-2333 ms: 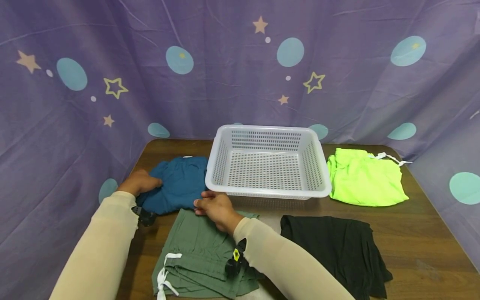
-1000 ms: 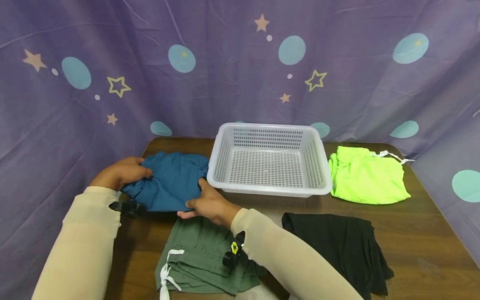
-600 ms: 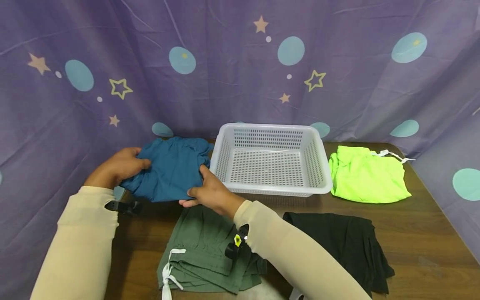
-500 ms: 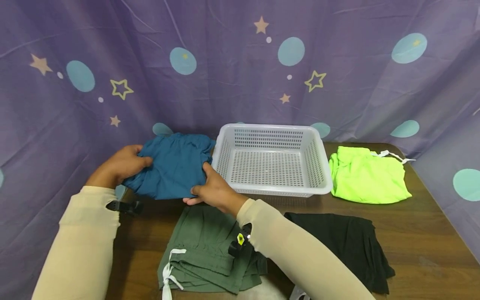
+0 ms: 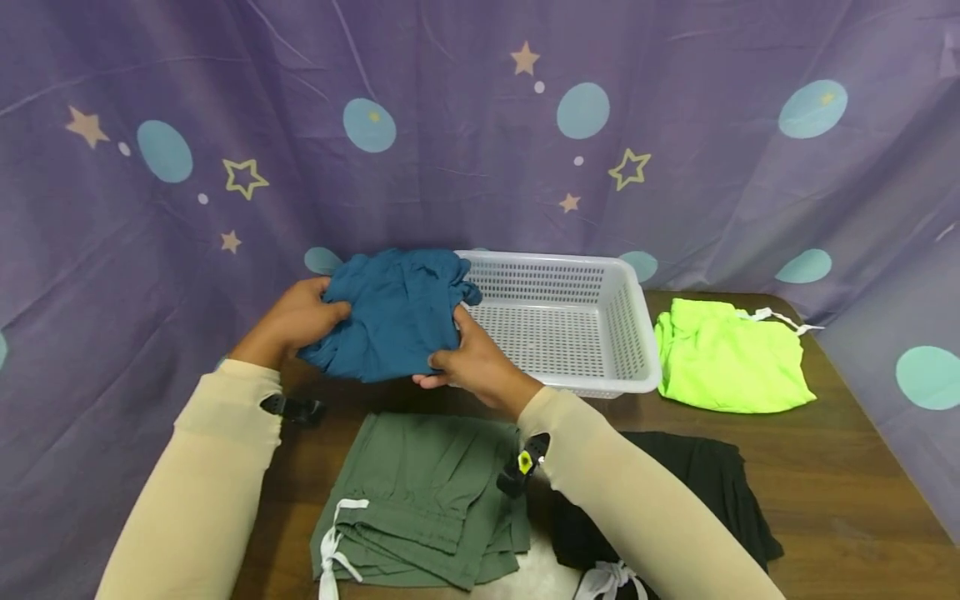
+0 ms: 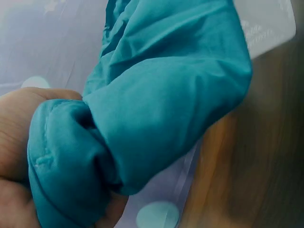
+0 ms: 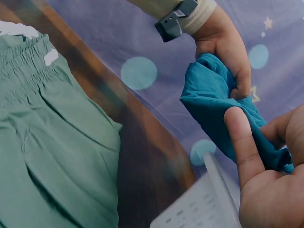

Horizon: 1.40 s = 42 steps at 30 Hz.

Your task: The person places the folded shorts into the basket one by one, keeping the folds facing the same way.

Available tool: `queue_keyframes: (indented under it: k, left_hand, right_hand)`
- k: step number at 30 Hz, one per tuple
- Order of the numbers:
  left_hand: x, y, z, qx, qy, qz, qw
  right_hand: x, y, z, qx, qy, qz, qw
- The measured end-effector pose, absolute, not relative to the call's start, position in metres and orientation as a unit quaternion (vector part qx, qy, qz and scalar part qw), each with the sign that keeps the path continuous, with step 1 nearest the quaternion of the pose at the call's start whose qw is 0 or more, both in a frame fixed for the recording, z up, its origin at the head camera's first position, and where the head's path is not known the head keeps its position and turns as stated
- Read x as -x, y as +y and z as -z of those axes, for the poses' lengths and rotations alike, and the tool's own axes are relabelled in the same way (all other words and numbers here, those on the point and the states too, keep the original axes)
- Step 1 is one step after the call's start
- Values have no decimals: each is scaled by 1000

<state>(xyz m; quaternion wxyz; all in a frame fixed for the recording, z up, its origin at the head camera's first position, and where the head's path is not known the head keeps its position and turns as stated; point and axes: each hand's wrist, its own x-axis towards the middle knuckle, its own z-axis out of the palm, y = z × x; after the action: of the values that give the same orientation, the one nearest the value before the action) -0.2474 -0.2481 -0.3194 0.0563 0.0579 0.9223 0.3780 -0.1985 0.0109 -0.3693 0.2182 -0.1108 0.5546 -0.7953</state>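
Right now, you hold the blue garment (image 5: 386, 308) between both hands, lifted off the worktop (image 5: 847, 467). Your left hand (image 5: 302, 315) grips its left side, with the thumb on top of the cloth; the left wrist view shows a folded, stitched edge bunched in that grip. Your right hand (image 5: 480, 358) pinches the near right corner, and from the right wrist you can see digits on both faces of the folded cloth. The fabric between your hands is rumpled, its gathered far edge turned away from you.

The garment hangs before the left end of the white basket (image 5: 633, 325) and hides that end from the head view; you can't tell from there whether the two touch. Through the slotted floor and walls, the rest of the basket shows plainly at the back of the worktop.

Nearer to you, below the blue cloth, lies the folded green garment (image 5: 420, 475), its white drawstring (image 5: 330, 543) at the near left corner. To its right, the black garment (image 5: 723, 479) is partly covered by your right sleeve (image 5: 637, 492), and a white tie (image 5: 611, 579) shows by the bottom edge. Just beside the basket's right end, you have the neon yellow garment (image 5: 731, 358) lying folded, with a white cord (image 5: 783, 317) at its far right corner. A purple curtain (image 5: 465, 167) with stars and pale blue spots hangs behind.
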Motion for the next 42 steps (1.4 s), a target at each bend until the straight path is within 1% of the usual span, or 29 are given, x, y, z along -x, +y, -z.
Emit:
queue_keyframes:
  k: [2, 11, 18, 29, 38, 42]
  left_hand:
    - [250, -240, 322, -60, 924, -374, 50]
    - [262, -202, 334, -71, 919, -385, 54]
    - [268, -178, 334, -75, 924, -372, 49]
    - [281, -134, 336, -110, 918, -376, 54]
    - [291, -101, 347, -141, 920, -362, 44]
    - [295, -89, 351, -148, 924, -348, 55]
  right_hand:
    - [200, 18, 370, 102, 560, 794, 214]
    - [203, 51, 374, 95, 577, 788, 195]
    - [207, 75, 373, 80, 586, 785, 183]
    - [209, 117, 374, 66, 608, 774, 167]
    - [214, 143, 373, 22, 628, 762, 157]
    - [217, 156, 372, 18, 639, 752, 160]
